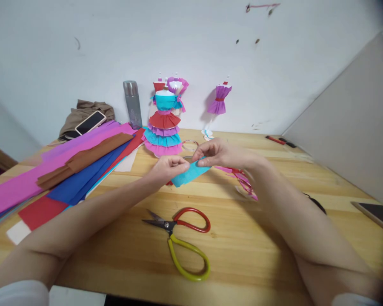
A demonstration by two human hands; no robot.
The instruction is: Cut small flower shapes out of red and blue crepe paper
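Note:
A small strip of turquoise crepe paper is stretched between my two hands above the table. My left hand pinches its left end between thumb and finger. At the upper right end, my right hand grips the same strip. Below them, scissors with one red and one yellow handle lie on the wood, blades parted and pointing left. Just behind my hands stands a small dress form in a tiered paper dress of turquoise, red, purple and pink.
Layered crepe paper sheets cover the left side, near a phone and a grey flask. A purple-dressed form stands by the wall. Pink and red scraps lie beside my right wrist. Another dark device sits at the right edge.

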